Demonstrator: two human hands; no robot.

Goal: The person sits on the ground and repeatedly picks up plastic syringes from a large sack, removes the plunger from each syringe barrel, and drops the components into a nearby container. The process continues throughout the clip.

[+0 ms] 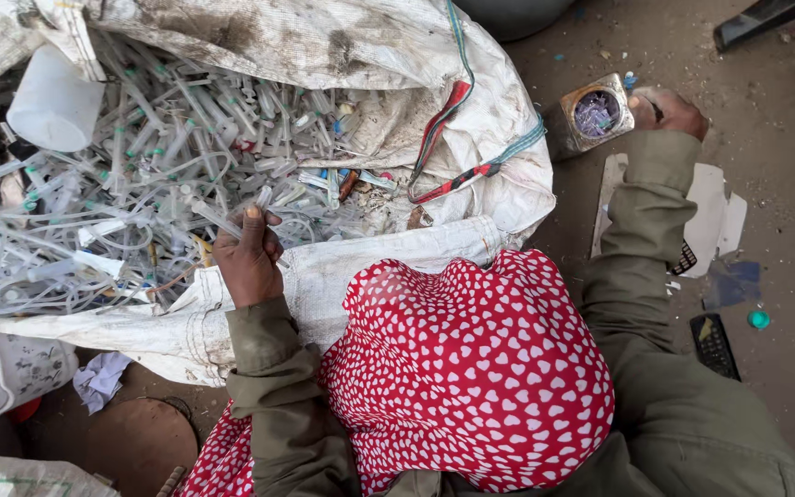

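A big white woven sack point(471, 138) lies open, filled with a tangle of clear plastic syringes and tubing point(140, 175). My left hand point(248, 258) reaches into the pile, its fingers closed on a clear plastic syringe point(223, 219). My right hand point(669, 110) is stretched out to the upper right, fingers curled, resting against a small square metal tin point(589, 115) holding purple bits. Whether anything is inside that hand is hidden. Both arms wear olive sleeves, and a red cloth with white hearts point(471, 368) fills the foreground.
A white plastic cup point(52, 101) lies in the sack at top left. A white bucket point(2, 373) stands at bottom left beside a round brown lid point(140, 442). On the dirt floor at right lie white card point(715, 216), a dark remote-like piece point(715, 345) and a green cap point(759, 319).
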